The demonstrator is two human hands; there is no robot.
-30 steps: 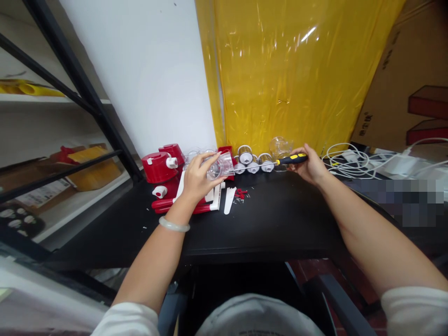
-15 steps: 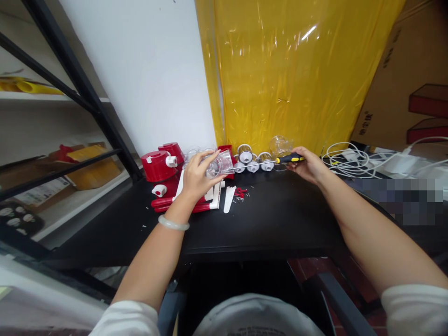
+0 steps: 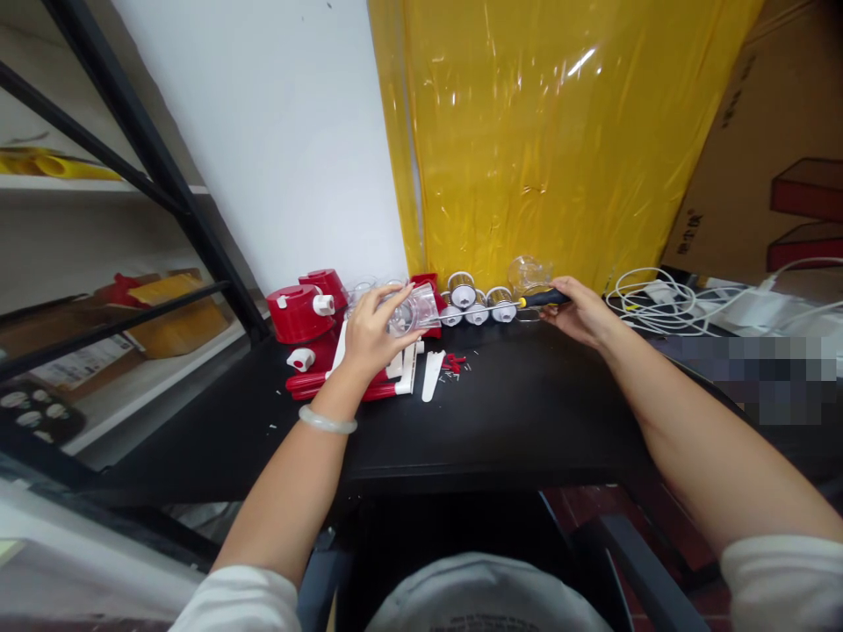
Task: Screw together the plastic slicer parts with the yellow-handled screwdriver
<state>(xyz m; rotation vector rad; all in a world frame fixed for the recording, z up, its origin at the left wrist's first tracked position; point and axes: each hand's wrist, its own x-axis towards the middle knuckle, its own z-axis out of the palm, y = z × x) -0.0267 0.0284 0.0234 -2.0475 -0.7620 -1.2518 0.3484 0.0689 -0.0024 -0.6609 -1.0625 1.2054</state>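
Observation:
My left hand (image 3: pixel 370 338) is closed around a clear plastic cup (image 3: pixel 416 311), held on its side above red and white plastic parts (image 3: pixel 342 377) on the black table (image 3: pixel 500 412). My right hand (image 3: pixel 583 313) grips a black-and-yellow screwdriver (image 3: pixel 541 299) whose shaft points left toward the cup's open end. The screwdriver passes just in front of a row of small clear-and-white round parts (image 3: pixel 478 303).
Red lidded pieces (image 3: pixel 299 312) stand left of the cup. White cables (image 3: pixel 665 303) lie at the right. A yellow plastic sheet (image 3: pixel 546 132) and a cardboard box (image 3: pixel 770 167) stand behind the table. A black metal shelf frame (image 3: pixel 151 158) stands at the left.
My right hand has slid the screwdriver slightly left and lowered it, covering more of its yellow handle. My left hand and the cup have barely moved.

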